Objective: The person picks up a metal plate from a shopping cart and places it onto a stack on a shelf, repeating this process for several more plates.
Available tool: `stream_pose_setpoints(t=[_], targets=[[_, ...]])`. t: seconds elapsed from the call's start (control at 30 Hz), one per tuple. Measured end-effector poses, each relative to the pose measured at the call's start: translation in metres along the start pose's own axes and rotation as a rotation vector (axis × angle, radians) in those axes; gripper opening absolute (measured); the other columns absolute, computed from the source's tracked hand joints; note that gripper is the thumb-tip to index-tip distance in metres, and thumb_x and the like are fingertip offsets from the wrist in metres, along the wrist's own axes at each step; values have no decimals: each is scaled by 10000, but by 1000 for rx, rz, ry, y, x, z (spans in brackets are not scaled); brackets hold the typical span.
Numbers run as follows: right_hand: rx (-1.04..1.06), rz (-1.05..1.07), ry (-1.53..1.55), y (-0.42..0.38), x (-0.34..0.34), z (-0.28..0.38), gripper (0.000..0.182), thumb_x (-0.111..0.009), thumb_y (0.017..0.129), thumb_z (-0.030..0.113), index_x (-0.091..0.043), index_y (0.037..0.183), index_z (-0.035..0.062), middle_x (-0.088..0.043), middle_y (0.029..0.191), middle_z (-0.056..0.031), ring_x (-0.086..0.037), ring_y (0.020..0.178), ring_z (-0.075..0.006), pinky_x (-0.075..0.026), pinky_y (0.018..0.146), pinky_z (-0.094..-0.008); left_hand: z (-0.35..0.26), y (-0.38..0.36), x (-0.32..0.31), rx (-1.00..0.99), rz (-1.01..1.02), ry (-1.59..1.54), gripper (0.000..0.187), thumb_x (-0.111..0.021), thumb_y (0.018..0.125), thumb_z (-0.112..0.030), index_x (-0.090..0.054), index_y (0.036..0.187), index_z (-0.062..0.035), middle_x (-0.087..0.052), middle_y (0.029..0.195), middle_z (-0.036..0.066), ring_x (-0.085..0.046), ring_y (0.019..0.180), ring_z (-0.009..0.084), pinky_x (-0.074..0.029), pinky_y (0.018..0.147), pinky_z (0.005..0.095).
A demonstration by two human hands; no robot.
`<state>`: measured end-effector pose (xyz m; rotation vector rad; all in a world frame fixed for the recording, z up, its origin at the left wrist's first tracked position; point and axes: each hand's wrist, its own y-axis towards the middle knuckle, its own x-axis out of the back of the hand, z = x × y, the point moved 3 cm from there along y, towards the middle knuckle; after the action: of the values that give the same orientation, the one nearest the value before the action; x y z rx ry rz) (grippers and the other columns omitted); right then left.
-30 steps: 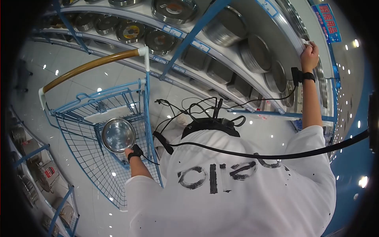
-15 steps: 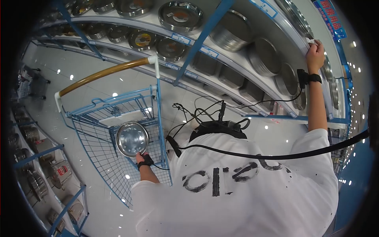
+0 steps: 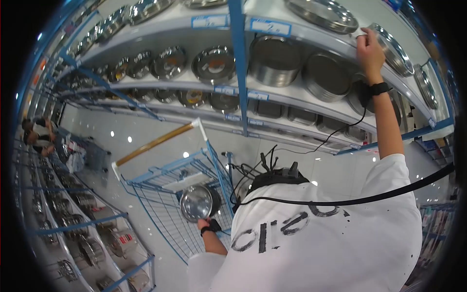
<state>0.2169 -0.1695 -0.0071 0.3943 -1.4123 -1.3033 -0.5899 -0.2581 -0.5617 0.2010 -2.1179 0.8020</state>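
Observation:
My left hand (image 3: 205, 224), with a black wrist strap, grips the rim of a round steel bowl (image 3: 196, 203) and holds it tilted inside the basket of a blue wire shopping cart (image 3: 158, 214). My right arm reaches up. My right hand (image 3: 368, 45) has its fingers curled over the front edge of the top shelf (image 3: 318, 39), beside the rim of a round steel tray (image 3: 390, 42). A black band with a cable sits on that wrist.
Blue-framed white shelves (image 3: 237, 63) in front carry stacks of steel bowls, plates and trays. The cart's wooden handle (image 3: 155, 142) points toward them. Shelves of steel pots (image 3: 87, 243) line the left. Other people (image 3: 36, 135) stand by another cart (image 3: 93, 155) far down the aisle.
The view has swung, so the shelves now fill the top. My left hand still holds the bowl in the cart. My right hand stays at the top shelf edge.

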Motion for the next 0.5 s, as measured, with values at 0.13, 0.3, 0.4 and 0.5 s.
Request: stream_pose_setpoints(t=[0.13, 0.3, 0.4, 0.5], targets=[[-24, 16, 74, -2, 8, 7, 261, -541, 830, 225, -625, 1069, 160, -675, 752, -64, -657, 697, -287, -500, 619, -397, 29, 14, 0, -222, 56, -381, 118, -525, 799, -95, -616, 782, -22, -597, 707, 94, -539, 495, 222, -443, 444, 368], [-14, 36, 212, -3, 17, 13, 280, -567, 809, 189, -615, 1079, 131, -672, 730, -39, -649, 651, -260, -492, 575, -376, -9, -11, 48, 229, 60, -1177, 140, -530, 791, -194, -534, 812, -55, -554, 710, 52, -496, 560, 181, -419, 533, 301], [17, 4, 247, -3, 20, 13, 281, -563, 803, 175, -616, 1073, 118, -670, 708, -39, -642, 624, -255, -488, 558, -367, -54, -24, 82, 162, 73, -1311, 143, -506, 778, -171, -536, 834, -43, -584, 780, 71, -537, 607, 198, -438, 564, 318], [23, 13, 288, -2, 22, 13, 286, -561, 801, 163, -612, 1076, 103, -667, 687, -43, -635, 603, -258, -485, 547, -367, -119, -47, 116, -30, 5, -1336, 154, -484, 806, -160, -534, 858, -25, -600, 868, 99, -575, 692, 212, -467, 589, 322]])
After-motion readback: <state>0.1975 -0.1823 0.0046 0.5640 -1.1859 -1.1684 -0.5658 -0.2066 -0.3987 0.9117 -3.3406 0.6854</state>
